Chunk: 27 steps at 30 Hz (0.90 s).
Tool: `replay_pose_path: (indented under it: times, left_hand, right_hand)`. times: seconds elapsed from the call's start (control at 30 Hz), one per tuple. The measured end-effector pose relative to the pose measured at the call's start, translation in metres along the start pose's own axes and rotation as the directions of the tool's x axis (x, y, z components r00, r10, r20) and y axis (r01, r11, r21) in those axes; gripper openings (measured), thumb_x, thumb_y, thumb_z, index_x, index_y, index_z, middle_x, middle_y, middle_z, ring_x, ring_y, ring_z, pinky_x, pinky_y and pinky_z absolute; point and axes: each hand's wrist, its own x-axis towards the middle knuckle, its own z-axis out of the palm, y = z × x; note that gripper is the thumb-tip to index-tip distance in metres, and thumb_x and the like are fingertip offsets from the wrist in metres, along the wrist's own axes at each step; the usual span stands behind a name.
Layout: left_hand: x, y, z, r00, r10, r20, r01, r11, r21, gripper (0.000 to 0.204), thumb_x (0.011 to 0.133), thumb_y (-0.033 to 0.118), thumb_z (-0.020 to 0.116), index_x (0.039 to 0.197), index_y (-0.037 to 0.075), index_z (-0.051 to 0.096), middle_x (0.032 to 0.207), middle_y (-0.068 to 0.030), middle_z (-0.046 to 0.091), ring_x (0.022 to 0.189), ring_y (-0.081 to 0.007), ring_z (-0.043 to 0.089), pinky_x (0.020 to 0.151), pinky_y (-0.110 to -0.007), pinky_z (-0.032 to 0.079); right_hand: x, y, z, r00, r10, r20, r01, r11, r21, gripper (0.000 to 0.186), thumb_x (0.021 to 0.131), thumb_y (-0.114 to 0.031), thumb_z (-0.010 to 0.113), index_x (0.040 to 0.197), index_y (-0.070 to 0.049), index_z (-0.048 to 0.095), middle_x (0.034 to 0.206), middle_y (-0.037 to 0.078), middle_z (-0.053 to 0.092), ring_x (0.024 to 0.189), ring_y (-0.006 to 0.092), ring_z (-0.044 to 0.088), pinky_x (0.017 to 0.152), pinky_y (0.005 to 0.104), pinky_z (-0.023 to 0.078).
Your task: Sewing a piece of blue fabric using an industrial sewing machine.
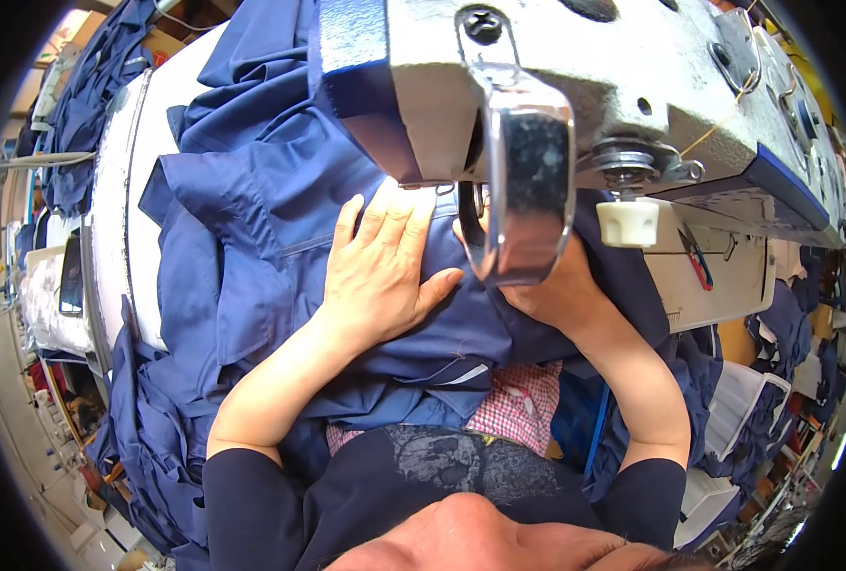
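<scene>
The navy garment [280, 238] is pressed flat by the open left hand [380, 271], feeding it straight under the sewing machine head [537, 105]; the right hand [556, 290] is half hidden there, its grip unreadable.

The sewing machine [575, 105] overhangs at twelve o'clock, blocking reach from above. Heaped blue cloth [242, 238] covers the counter [118, 190] toward nine; only a bare white strip stays free.

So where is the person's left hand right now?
In the head view, the left hand lies flat, fingers spread, on the blue cloth just left of centre, beside the sewing machine head.
</scene>
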Motion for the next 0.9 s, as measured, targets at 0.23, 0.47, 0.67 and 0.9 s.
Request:
replay_pose_path:
  times: [0.23,0.47,0.67,0.9]
  left_hand:
    - [0.003,-0.004,0.0,0.997,0.029,0.069,-0.03,0.999,0.015,0.077,0.083,0.05,0.072,0.14,0.001,0.052,0.134,-0.0168,0.058,0.133,-0.0347,0.049,0.116,-0.054,0.028]
    - [0.004,-0.007,0.002,0.997,0.029,0.077,-0.03,0.999,0.021,0.075,0.085,0.053,0.071,0.137,0.001,0.055,0.127,-0.0168,0.06,0.129,-0.0339,0.049,0.116,-0.054,0.028]
    - [0.01,-0.012,0.002,0.995,0.022,0.099,-0.02,1.0,-0.021,0.07,0.085,0.054,0.07,0.13,0.002,0.059,0.122,-0.0166,0.061,0.125,-0.0336,0.051,0.115,-0.055,0.029]
    - [0.018,-0.026,-0.001,0.995,0.082,0.053,-0.08,0.996,-0.039,0.061,0.087,0.049,0.071,0.123,0.001,0.063,0.127,-0.0185,0.061,0.132,-0.0351,0.05,0.116,-0.055,0.029]
  right_hand:
    - [-0.005,0.007,0.001,0.999,-0.028,0.046,0.032,0.997,-0.074,0.011,0.083,-0.016,0.067,0.089,-0.007,0.071,0.112,0.008,0.07,0.112,0.0221,0.064,0.109,0.0453,0.042]
    - [-0.003,0.009,0.001,1.0,-0.017,0.018,0.018,0.997,-0.077,0.013,0.08,-0.015,0.068,0.09,-0.006,0.071,0.11,0.007,0.071,0.112,0.0232,0.064,0.109,0.0456,0.041]
    - [-0.004,0.011,0.008,0.994,-0.056,-0.094,0.035,0.975,-0.219,0.015,0.08,-0.016,0.068,0.091,-0.006,0.071,0.108,0.008,0.071,0.111,0.0234,0.063,0.107,0.0438,0.043]
    - [-0.002,0.025,0.014,0.994,-0.075,0.075,0.078,0.996,-0.039,0.014,0.077,-0.017,0.068,0.084,-0.006,0.071,0.101,0.009,0.068,0.106,0.0259,0.062,0.105,0.0447,0.044]
